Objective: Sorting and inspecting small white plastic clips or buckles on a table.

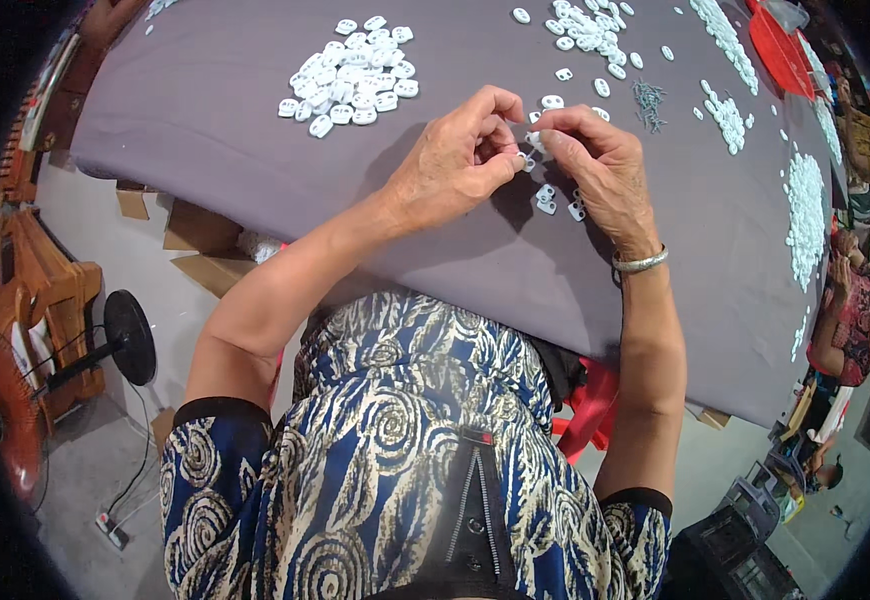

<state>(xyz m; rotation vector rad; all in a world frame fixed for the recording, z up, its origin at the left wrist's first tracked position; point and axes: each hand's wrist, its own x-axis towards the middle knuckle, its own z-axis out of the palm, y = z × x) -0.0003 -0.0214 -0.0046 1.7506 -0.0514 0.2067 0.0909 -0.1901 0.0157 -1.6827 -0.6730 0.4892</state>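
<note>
Over the table, my two hands meet fingertip to fingertip. My left hand [455,155] pinches a small white plastic piece with holes [526,161] between thumb and finger. Close against it, my right hand [603,178] is closed too, its thumb and finger at another white part [534,140] that they partly hide. Just below the fingers lie a few white two-holed pieces [546,200], one partly covered by my right hand. Beyond my hands are loose white oval pieces [552,102] and a small heap of thin grey bits, perhaps springs [648,105].
A heap of white two-holed oval pieces [350,75] sits on the grey-covered table [215,120] at the far left. More white parts [595,30] lie far ahead, others [806,220] along the right. A red tray [781,48] is far right; a person [848,310] sits beyond.
</note>
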